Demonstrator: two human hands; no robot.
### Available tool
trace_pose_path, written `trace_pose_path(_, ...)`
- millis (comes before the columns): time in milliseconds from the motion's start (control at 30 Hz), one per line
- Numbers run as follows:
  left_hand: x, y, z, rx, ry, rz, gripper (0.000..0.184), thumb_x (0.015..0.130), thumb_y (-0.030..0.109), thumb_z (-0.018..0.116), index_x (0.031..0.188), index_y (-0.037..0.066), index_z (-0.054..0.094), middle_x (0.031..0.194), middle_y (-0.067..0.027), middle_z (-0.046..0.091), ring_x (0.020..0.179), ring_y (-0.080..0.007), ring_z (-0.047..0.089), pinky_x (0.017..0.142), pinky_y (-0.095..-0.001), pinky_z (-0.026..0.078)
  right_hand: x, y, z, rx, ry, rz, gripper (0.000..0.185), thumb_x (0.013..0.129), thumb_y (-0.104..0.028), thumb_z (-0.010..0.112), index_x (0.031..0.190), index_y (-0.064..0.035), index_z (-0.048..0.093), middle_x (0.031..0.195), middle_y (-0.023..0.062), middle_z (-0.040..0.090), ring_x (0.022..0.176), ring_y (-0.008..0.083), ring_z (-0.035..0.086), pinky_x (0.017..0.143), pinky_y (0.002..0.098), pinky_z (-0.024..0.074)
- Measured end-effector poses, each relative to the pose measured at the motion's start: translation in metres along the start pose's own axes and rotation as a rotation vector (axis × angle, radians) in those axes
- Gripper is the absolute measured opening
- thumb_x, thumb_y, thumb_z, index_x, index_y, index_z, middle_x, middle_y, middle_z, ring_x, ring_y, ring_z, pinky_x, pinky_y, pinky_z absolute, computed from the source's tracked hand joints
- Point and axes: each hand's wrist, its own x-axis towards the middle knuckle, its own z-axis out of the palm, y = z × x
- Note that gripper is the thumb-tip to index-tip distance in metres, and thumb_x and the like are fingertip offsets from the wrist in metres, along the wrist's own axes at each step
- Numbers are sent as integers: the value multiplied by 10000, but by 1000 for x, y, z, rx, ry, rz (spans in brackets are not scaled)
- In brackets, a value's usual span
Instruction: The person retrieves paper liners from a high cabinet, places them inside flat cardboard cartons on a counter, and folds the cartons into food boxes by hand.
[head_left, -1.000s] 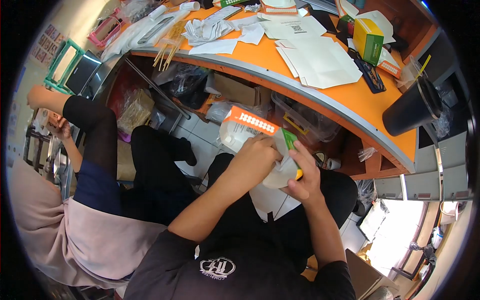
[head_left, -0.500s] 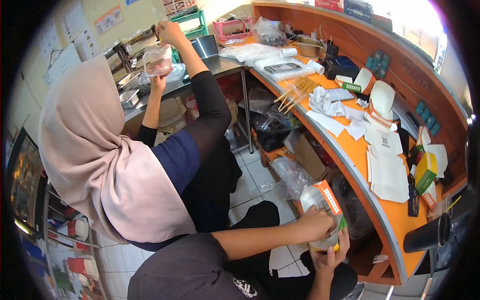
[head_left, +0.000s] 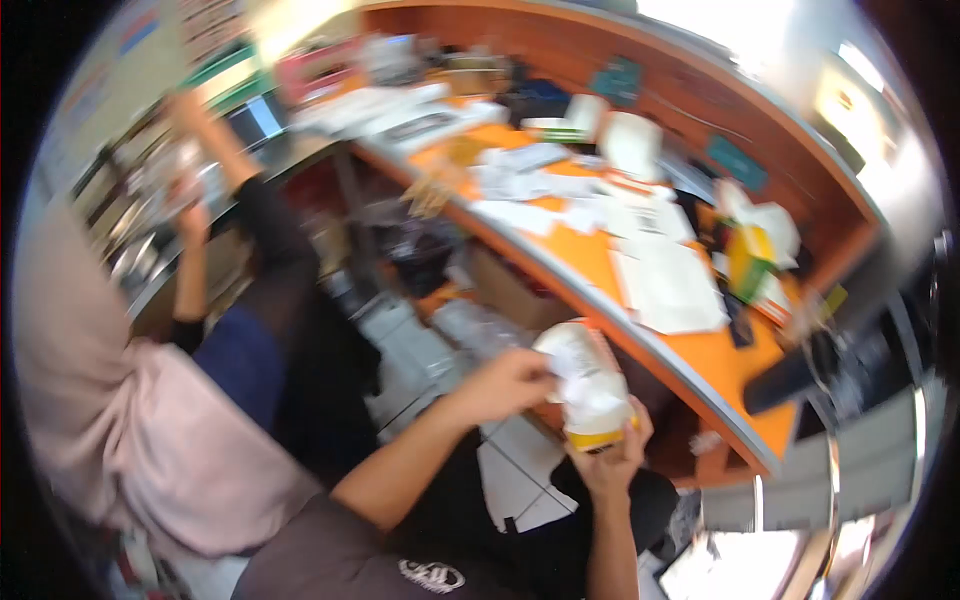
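A folded paper food box, white inside with orange and yellow printed parts, stands partly opened out in front of my lap. My right hand grips its lower yellow end from beneath, fingers wrapped around the side. At the box's left edge, my left hand has its fingers pinched together on a side flap; blur softens the fingertips. Flat unfolded white box blanks lie on the orange counter beyond, and a yellow-green box is at their right.
A co-worker in a beige headscarf sits close on my left, holding up a clear plastic container. The orange counter curves along my right, its grey edge near the box. A dark cylinder juts at the counter's near end.
My view has swung right. My left hand has moved from inside the box to its left edge, and the box now stands wider open. My right hand still holds its lower end.
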Motion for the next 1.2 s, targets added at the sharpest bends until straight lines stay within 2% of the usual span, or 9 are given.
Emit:
trace_pose_path(67, -7, 54, -28, -63, 308, 63, 174, 925, 87, 623, 1044, -3, 713, 735, 32, 633, 662, -60, 580, 591, -258, 477, 13, -8, -15, -68, 11, -17, 1171, 573, -120, 968, 1511, -217, 272, 1436, 271, 419, 1272, 420, 521, 991, 481, 509)
trace_pose_path(267, 106, 118, -125, 555, 923, 479, 125, 964, 126, 641, 962, 3, 667, 782, -145, 702, 696, -187, 682, 649, -336, 524, 43, -61, -64, -99, -16, 43, 1089, 642, -227, 924, 1474, -206, 221, 1355, 306, 385, 1239, 442, 506, 954, 508, 515)
trace_pose_path(333, 174, 113, -148, 775, 729, 380, 217, 962, 173, 626, 1114, 21, 654, 959, -173, 739, 887, -278, 729, 773, -425, 555, 58, -76, -75, -99, -8, 4, 1068, 655, -282, 922, 1465, -198, 230, 1357, 303, 385, 1246, 447, 498, 956, 523, 508)
trace_pose_path(433, 214, 104, -136, 1335, 224, -142, 507, 930, 217, 649, 1382, 23, 530, 1176, -221, 692, 1083, -377, 677, 914, -480, 539, 86, -88, -99, -319, 50, -57, 1017, 700, -363, 896, 1463, -174, 250, 1371, 288, 382, 1255, 453, 490, 984, 559, 477)
trace_pose_path(500, 210, 133, -108, 1239, 202, 68, 702, 899, 229, 654, 1529, 86, 379, 1282, -226, 643, 1190, -374, 629, 996, -494, 510, 112, -101, -131, -582, 45, -97, 1008, 732, -399, 884, 1484, -146, 262, 1407, 269, 372, 1272, 472, 469, 1032, 593, 429)
trace_pose_path(567, 225, 137, -80, 1206, 132, 317, 592, 887, 177, 634, 1466, 184, 509, 1235, -198, 674, 1141, -352, 654, 967, -478, 529, 120, -92, -155, -881, 246, 16, 999, 782, -357, 862, 1509, -70, 241, 1492, 233, 344, 1306, 452, 465, 1084, 596, 393)
trace_pose_path(633, 221, 130, -49, 1172, 83, 384, 584, 891, 193, 636, 1462, 176, 513, 1248, -192, 667, 1147, -339, 650, 971, -478, 520, 170, -55, -179, -762, 427, -130, 765, 871, -281, 789, 1457, -38, 361, 1467, 205, 421, 1303, 399, 493, 1083, 541, 414)
trace_pose_path(800, 200, 115, -16, 1196, -88, 399, 567, 901, 232, 639, 1451, 158, 524, 1282, -178, 650, 1164, -307, 638, 980, -477, 498, 220, 17, -137, -732, 84, -116, 657, 889, -212, 739, 1424, -26, 405, 1432, 198, 458, 1288, 383, 506, 1071, 512, 424)
trace_pose_path(1200, 144, 216, 89, 1444, -762, 471, 554, 923, 326, 648, 1425, 113, 549, 1363, -143, 608, 1202, -228, 610, 1003, -476, 443, 167, -11, -142, -628, 185, 51, 428, 933, -47, 619, 1344, 2, 512, 1349, 182, 549, 1252, 342, 538, 1040, 442, 448)
